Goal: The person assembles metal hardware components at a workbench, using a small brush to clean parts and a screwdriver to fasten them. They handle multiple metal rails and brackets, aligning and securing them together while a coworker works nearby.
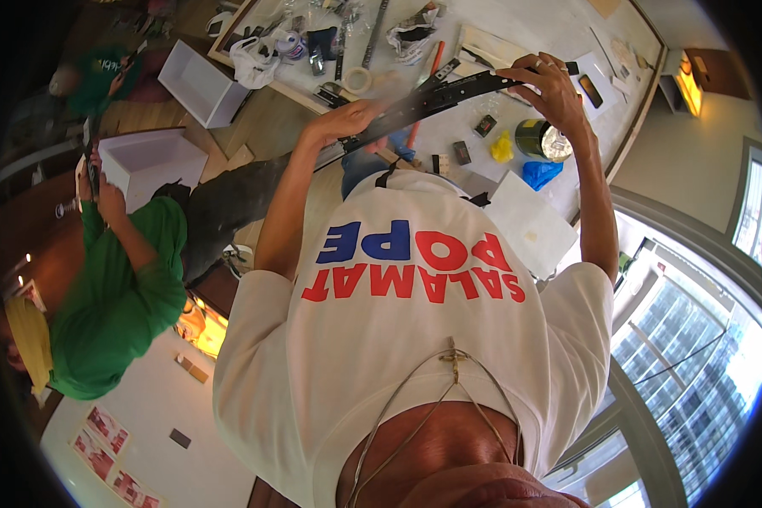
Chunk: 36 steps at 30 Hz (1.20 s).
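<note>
A long, dark metal rail [436, 95] with holes along it hangs above the white table [516, 25], slanting up to the right. My left hand [345, 118] grips its lower left end. My right hand [554, 85] holds its upper right end, fingers curled over the top. Both bare forearms reach up from my white printed T-shirt [398, 339]. Under the rail lie an orange-handled tool [434, 59], a roll of tape [357, 80] and small black parts [461, 152].
The table also carries a round tin [540, 140], yellow [502, 148] and blue [540, 173] items, plastic bags [258, 55] and a white board [529, 224]. On the left, a person in a green shirt [118, 288] works by white open boxes [152, 161] [199, 85] on the wooden floor.
</note>
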Each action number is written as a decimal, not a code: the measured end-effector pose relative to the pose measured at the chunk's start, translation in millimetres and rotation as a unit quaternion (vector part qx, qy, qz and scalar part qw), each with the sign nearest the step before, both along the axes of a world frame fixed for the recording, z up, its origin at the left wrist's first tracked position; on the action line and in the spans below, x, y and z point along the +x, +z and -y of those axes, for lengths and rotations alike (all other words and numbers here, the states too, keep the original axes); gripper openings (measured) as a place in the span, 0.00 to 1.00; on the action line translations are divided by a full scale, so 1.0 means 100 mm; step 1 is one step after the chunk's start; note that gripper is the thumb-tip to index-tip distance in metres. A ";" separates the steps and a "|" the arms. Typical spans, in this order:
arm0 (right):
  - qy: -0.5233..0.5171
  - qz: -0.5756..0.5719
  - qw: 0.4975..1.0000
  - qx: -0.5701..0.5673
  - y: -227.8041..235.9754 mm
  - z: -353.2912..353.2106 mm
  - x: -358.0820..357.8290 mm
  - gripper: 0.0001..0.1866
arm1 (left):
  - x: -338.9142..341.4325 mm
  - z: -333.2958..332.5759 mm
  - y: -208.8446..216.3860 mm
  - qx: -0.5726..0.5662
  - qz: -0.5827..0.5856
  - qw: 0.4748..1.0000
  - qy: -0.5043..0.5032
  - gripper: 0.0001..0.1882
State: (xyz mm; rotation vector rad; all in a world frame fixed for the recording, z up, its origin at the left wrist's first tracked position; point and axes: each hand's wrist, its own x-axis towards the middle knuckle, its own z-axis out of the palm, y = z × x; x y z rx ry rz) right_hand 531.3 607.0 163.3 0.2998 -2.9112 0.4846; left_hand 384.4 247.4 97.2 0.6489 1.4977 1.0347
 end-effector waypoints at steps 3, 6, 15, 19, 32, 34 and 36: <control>0.008 -0.042 0.999 0.032 -0.02 0.04 -0.08 0.16 | 0.02 0.03 0.02 0.005 0.010 0.999 0.033 0.35; -0.085 -0.004 0.973 -0.216 -0.11 -0.01 -0.14 0.16 | 0.03 0.06 -0.04 0.012 0.037 0.995 0.089 0.34; -0.195 0.035 0.729 -0.655 -0.35 0.39 -0.26 0.07 | -0.12 -0.16 -0.32 0.058 0.132 0.964 0.225 0.31; -0.178 0.061 0.737 -0.649 -0.49 0.54 -0.27 0.09 | -0.06 -0.26 -0.32 0.084 0.139 0.958 0.235 0.32; -0.114 0.084 0.699 -0.701 -0.44 0.70 -0.26 0.10 | 0.16 -0.22 -0.31 0.061 0.136 0.959 0.241 0.29; -0.125 0.088 0.664 -0.732 -0.47 0.76 -0.25 0.08 | 0.18 -0.20 -0.31 0.083 0.131 0.958 0.242 0.28; -0.125 0.097 0.630 -0.760 -0.54 0.84 -0.26 0.07 | 0.22 -0.21 -0.27 0.079 0.090 0.961 0.249 0.31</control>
